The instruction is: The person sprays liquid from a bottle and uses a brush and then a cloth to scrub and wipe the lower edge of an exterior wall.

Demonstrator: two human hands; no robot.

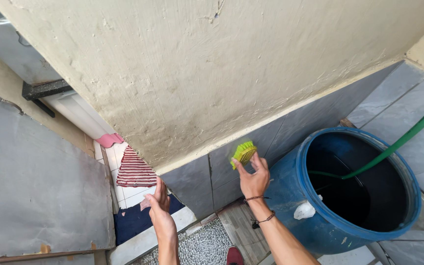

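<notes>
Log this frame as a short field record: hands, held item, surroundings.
right hand: grips a green scrub brush, bristles against the grey wall tiles
left hand: open, empty, near the tiles
barrel: blue, open, dark inside, right of the hands
hose: green, runs into the barrel
floor: pebbled

A home washing area or bathroom: grey wall tiles (231,167), a pebble floor (207,245), a blue water barrel (290,196) fed by a green hose (408,135), and a striped mat (133,169) beyond the doorway.
</notes>
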